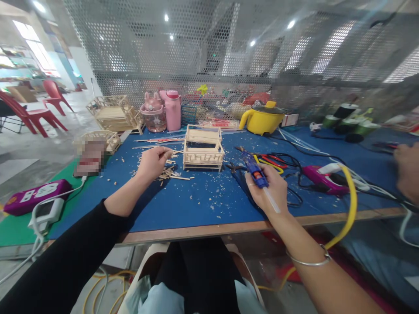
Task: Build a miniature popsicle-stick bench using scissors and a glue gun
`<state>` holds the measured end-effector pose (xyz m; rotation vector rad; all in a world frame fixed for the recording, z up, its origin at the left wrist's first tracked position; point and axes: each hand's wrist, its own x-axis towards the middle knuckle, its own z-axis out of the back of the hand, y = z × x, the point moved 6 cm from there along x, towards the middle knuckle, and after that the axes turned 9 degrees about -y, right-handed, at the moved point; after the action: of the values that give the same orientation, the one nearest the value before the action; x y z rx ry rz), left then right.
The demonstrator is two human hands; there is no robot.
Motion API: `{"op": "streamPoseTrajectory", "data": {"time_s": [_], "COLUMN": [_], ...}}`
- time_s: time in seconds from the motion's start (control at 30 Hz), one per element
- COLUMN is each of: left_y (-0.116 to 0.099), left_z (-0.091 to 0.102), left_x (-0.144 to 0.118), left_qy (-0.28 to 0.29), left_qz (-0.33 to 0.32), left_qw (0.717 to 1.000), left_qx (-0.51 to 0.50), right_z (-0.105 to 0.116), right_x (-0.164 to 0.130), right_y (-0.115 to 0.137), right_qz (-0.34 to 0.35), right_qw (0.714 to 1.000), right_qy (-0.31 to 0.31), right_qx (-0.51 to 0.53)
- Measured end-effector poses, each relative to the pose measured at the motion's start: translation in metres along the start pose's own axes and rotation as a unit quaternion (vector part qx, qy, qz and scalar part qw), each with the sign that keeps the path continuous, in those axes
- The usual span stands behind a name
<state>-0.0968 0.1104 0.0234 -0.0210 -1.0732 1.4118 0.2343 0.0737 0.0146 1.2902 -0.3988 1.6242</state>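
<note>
Two hands work over the blue desk (203, 200): left hand (153, 162) pinches a thin stick (170, 151), right hand (271, 189) clasps a glue gun (255, 171), the stick frame (203, 153) at eleven o'clock from its nozzle.

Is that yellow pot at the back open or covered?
Covered: a dark lid sits on the yellow pot with a yellow knob on top.

left arm (75, 244) in a long black sleeve, pushed up the forearm. right forearm (310, 261) bare, thin silver bangle (309, 261) worn on it. black trousers (199, 270).
</note>
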Motion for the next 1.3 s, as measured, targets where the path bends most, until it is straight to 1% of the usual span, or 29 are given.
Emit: {"op": "streamPoseTrajectory", "data": {"time_s": [0.13, 0.27, 0.33, 0.47, 0.6, 0.7, 0.77, 0.83, 0.87, 0.9, 0.97, 1.03, 1.07, 1.17, 1.23, 1.3], "left_y": [0.001, -0.001, -0.002, -0.001, -0.001, -0.002, -0.003, -0.005, -0.005, -0.006, -0.006, -0.005, -0.005, -0.007, -0.009, -0.012], "left_z": [-0.001, 0.003, 0.004, 0.006, 0.009, 0.006, 0.002, -0.003, -0.005, -0.007, -0.010, -0.011, -0.011, -0.011, -0.011, -0.014], "left_x": [-0.002, -0.004, -0.005, -0.003, -0.002, -0.002, -0.003, -0.004, -0.004, -0.004, -0.004, -0.005, -0.005, -0.007, -0.009, -0.010], "left_qy": [0.007, -0.018, -0.025, -0.017, -0.038, -0.023, -0.012, -0.002, 0.002, 0.007, 0.015, 0.021, 0.023, 0.030, 0.040, 0.054], "left_qz": [0.019, 0.026, 0.030, 0.037, 0.027, 0.012, 0.002, -0.005, -0.008, -0.011, -0.014, -0.009, -0.004, 0.006, 0.008, 0.007], "left_qw": [1.000, 0.999, 0.999, 0.999, 0.998, 0.999, 1.000, 1.000, 1.000, 0.999, 0.999, 0.998, 0.998, 0.996, 0.996, 0.995], "left_qx": [-0.012, -0.015, -0.009, 0.025, 0.036, 0.028, 0.007, -0.018, -0.028, -0.036, -0.046, -0.056, -0.062, -0.082, -0.085, -0.079], "right_z": [0.000, 0.000, 0.000, -0.001, -0.001, -0.001, -0.006, -0.022, -0.035, -0.050, -0.086, -0.126, -0.143, -0.189, -0.210, -0.225], "right_x": [0.000, 0.000, 0.000, -0.001, -0.001, 0.011, 0.031, 0.059, 0.075, 0.090, 0.120, 0.142, 0.150, 0.161, 0.161, 0.160], "right_y": [0.000, 0.001, 0.002, 0.003, 0.002, -0.006, -0.015, -0.024, -0.026, -0.029, -0.030, -0.023, -0.018, -0.004, 0.001, 0.001], "right_qz": [-0.001, -0.003, -0.003, 0.000, 0.002, 0.013, 0.028, 0.052, 0.070, 0.078, 0.072, 0.093, 0.095, 0.102, 0.104, 0.103], "right_qw": [1.000, 1.000, 1.000, 1.000, 1.000, 0.999, 0.997, 0.993, 0.988, 0.983, 0.971, 0.951, 0.943, 0.924, 0.918, 0.914], "right_qy": [0.003, 0.007, 0.014, 0.018, 0.026, 0.042, 0.053, 0.083, 0.114, 0.150, 0.219, 0.291, 0.313, 0.360, 0.371, 0.379], "right_qx": [-0.006, -0.002, 0.008, 0.019, 0.007, -0.022, -0.050, -0.070, -0.073, -0.071, -0.058, -0.057, -0.060, -0.077, -0.093, -0.105]}}
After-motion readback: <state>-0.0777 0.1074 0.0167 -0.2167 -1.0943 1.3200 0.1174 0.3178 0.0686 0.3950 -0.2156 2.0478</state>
